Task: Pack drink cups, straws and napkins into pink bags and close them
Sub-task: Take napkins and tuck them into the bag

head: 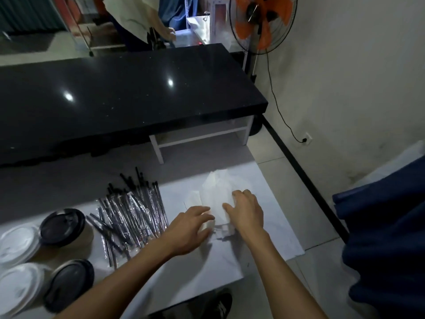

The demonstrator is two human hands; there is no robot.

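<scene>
A loose pile of white napkins (215, 189) lies on the white table (264, 217) right of centre. My left hand (192, 226) rests with fingers spread on the pile's near left edge. My right hand (247, 209) lies on the pile's right side, fingers curved over the paper. Whether either hand pinches a napkin is hidden. Left of the napkins lies a heap of black straws in clear wrappers (131, 215). Further left stand cups with black lids (63, 226) and white lids (17, 242). No pink bag shows.
A black glossy counter (119, 97) runs across behind the table. An orange standing fan (264, 21) is at the back right with its cord to a wall socket. Dark blue cloth (386, 238) hangs at the right. A person stands at the far back.
</scene>
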